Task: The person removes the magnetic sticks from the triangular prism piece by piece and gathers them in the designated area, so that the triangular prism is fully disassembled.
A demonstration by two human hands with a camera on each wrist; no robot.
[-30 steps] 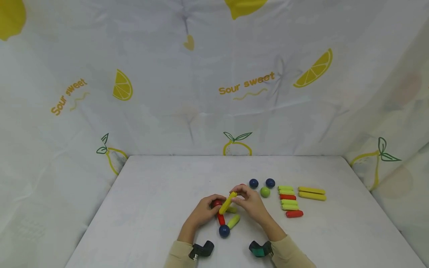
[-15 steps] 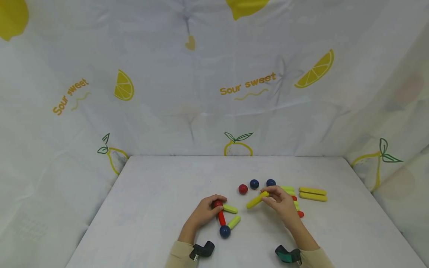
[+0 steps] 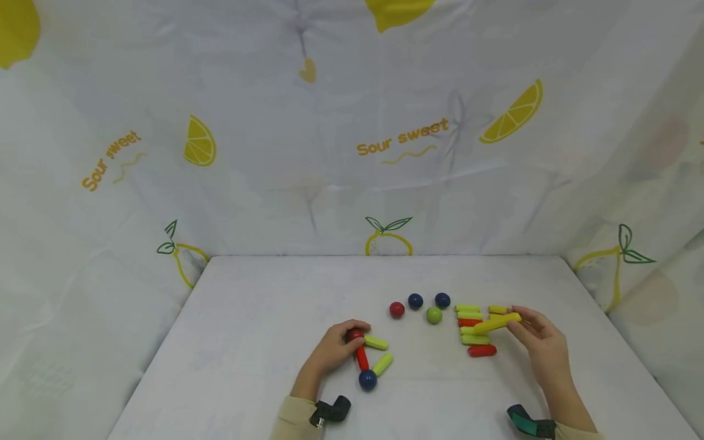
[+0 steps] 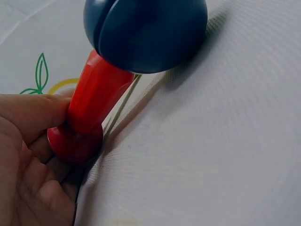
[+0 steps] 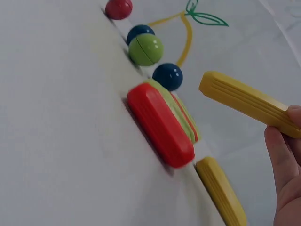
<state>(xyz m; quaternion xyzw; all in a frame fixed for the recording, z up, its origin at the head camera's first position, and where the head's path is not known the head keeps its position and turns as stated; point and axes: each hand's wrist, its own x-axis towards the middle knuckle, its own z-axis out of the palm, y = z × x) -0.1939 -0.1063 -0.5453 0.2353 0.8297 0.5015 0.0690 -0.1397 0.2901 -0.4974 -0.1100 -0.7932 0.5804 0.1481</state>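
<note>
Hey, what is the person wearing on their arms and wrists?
Both arms have pale beige long sleeves. The left wrist carries a small black camera unit; the right wrist carries a black one with a green part. Both hands are bare, no gloves or rings visible.

Your head camera looks forward and down from above your arms, far enough back to take in the whole white table [image 3: 264,342], both hands and the lemon-print cloth [image 3: 330,153] behind. Your left wrist camera sits very close, low over the table, looking along your left hand [image 4: 28,160] at the red stick [image 4: 96,96] beside your fingertips and the dark blue ball [image 4: 146,30] beyond them. Your right wrist camera is close too, tilted, facing past your right hand [image 5: 287,165] and its long yellow stick [image 5: 244,101]. The head view shares these pieces with each wrist view.
</note>
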